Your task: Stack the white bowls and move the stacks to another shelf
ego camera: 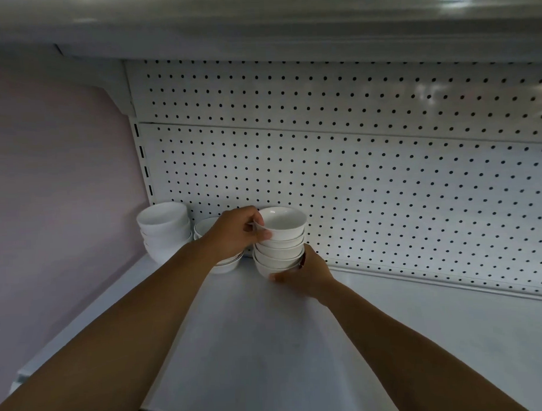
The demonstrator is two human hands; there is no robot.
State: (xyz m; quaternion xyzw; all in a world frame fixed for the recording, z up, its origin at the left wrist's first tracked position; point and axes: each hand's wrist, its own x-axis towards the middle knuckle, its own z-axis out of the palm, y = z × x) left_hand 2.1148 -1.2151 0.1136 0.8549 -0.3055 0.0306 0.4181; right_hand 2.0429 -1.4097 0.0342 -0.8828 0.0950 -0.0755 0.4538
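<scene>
- Left hand [237, 234] pinches rim of top bowl [282, 221], glossy white, round.
- Right hand [309, 276] cups base of bowl stack [279, 252] on smooth white shelf [268, 343].
- Second stack [164, 230] sits back-left, by pegboard [385, 186].

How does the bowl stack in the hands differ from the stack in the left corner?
The held stack is gripped by both hands, left hand at the top bowl's rim, right hand at the base; the corner stack sits untouched. The held stack stands out from the pegboard; the corner stack sits against the side wall. Both are plain white nested bowls, upright.
</scene>
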